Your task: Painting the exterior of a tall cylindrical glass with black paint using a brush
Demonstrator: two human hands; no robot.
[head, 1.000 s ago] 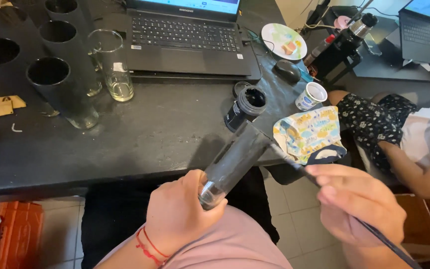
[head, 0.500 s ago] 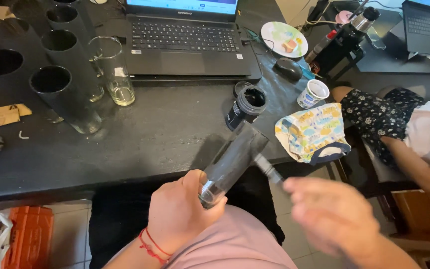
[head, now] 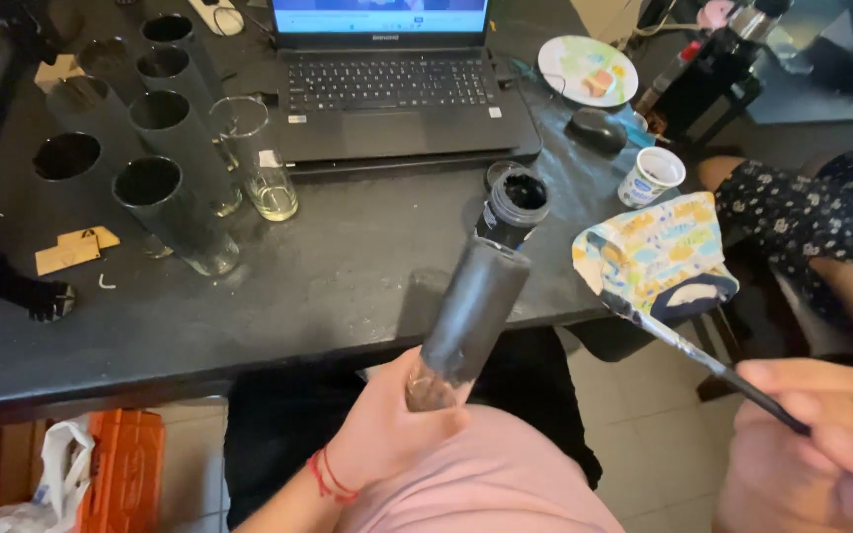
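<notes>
My left hand (head: 387,434) grips the clear bottom end of a tall glass (head: 471,316) coated in black paint, held tilted with its mouth pointing toward the table. My right hand (head: 821,434) at the lower right holds a thin black paintbrush (head: 693,350), its paint-covered tip pointing up and left, apart from the glass. An open jar of black paint (head: 517,202) stands on the black table (head: 348,266) just beyond the glass. A patterned cloth (head: 654,252) lies at the table's right edge.
Several black-painted glasses (head: 165,207) and a clear glass (head: 254,163) stand at the left. An open laptop (head: 392,94), a mouse (head: 599,128), a plate (head: 587,67) and a small white cup (head: 652,176) sit behind. Another person's leg (head: 841,227) is at the right. An orange box (head: 125,474) sits on the floor.
My right hand has drawn the paintbrush away from the glass to the right. The view has tilted so the table sits higher and the glass points more upright.
</notes>
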